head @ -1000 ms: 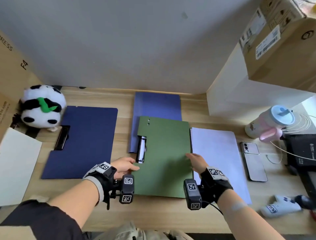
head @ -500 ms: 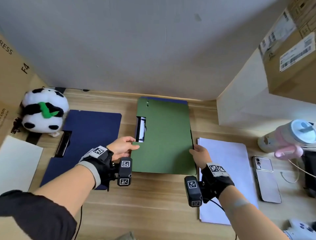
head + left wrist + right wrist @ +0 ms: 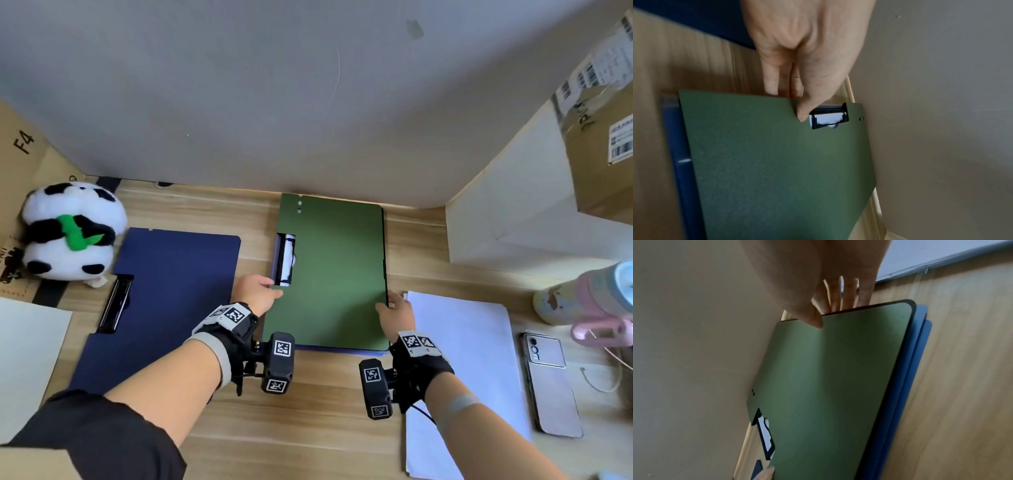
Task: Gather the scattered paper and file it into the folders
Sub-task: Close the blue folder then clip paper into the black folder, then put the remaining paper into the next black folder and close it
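Note:
A green folder [image 3: 334, 274] lies against the back wall on top of a blue folder [image 3: 329, 348], whose edge shows below it. My left hand [image 3: 257, 291] pinches the green folder's left edge beside its black clip [image 3: 829, 117], thumb on top and fingers beneath. My right hand [image 3: 394, 313] pinches the right edge the same way [image 3: 818, 318]. A dark blue folder [image 3: 164, 301] lies shut to the left. White paper [image 3: 469, 370] lies right of the green folder, and another sheet [image 3: 27, 363] at the far left.
A panda plush [image 3: 68, 229] sits at the back left beside a cardboard box [image 3: 20, 150]. On the right stand a white box [image 3: 534, 212], a pastel bottle [image 3: 596, 298] and a phone [image 3: 551, 380]. The wall [image 3: 308, 102] closes the desk's far side.
Both hands have slid the green folder away from me until it covers the blue folder at the wall. The paper on the right is now fully uncovered.

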